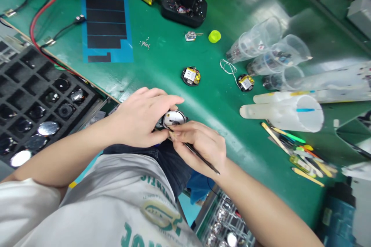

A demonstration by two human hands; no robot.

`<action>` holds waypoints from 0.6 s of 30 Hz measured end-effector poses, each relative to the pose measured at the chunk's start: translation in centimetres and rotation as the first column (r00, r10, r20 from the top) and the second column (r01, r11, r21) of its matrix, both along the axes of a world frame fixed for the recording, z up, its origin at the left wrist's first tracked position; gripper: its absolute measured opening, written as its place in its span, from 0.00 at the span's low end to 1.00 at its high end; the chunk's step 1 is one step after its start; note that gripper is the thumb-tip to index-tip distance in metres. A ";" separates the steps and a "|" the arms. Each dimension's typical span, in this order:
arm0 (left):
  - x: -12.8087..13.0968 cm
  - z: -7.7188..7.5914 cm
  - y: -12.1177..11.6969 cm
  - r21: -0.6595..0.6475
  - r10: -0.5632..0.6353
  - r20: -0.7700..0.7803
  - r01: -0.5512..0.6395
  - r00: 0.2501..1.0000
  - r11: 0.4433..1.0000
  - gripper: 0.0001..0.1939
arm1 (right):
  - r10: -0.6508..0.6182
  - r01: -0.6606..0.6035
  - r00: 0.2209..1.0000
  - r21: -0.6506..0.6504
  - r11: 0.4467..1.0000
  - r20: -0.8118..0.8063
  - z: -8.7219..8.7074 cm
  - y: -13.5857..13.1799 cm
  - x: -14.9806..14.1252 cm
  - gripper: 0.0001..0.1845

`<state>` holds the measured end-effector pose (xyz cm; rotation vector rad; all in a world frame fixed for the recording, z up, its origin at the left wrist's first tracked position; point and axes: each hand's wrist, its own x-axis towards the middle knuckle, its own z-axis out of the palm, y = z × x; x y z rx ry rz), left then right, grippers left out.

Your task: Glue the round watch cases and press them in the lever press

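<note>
the left hand [145, 117] held a round, white-faced device [175, 116] by the near edge of the green desk [162, 56]. the right hand [201, 142] pinched a slim dark tool [203, 158], its tip at the device. beyond both hands, a round module [191, 76] lay on the desk.

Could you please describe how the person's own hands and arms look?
The left hand and right hand are bare, with no gloves, watches or bracelets visible. The left arm wears a short, loose, whitish sleeve without visible markings. The right forearm is bare; its sleeve is out of view.
</note>
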<state>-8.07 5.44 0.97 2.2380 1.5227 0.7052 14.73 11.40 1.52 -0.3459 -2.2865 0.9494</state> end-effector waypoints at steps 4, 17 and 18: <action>0.0 0.0 0.0 -0.004 -0.002 0.003 0.002 1.000 1.000 0.29 | 0.010 -0.010 1.000 -0.007 1.000 -0.007 0.0 0.0 0.0 0.11; 0.0 0.0 0.0 -0.007 0.001 0.003 -0.001 1.000 1.000 0.28 | -0.001 0.001 1.000 0.019 1.000 0.014 -0.1 -0.1 0.0 0.10; 0.0 0.0 0.0 -0.013 0.003 0.003 -0.003 1.000 1.000 0.28 | -0.005 0.004 1.000 0.019 1.000 0.015 -0.1 -0.1 0.0 0.11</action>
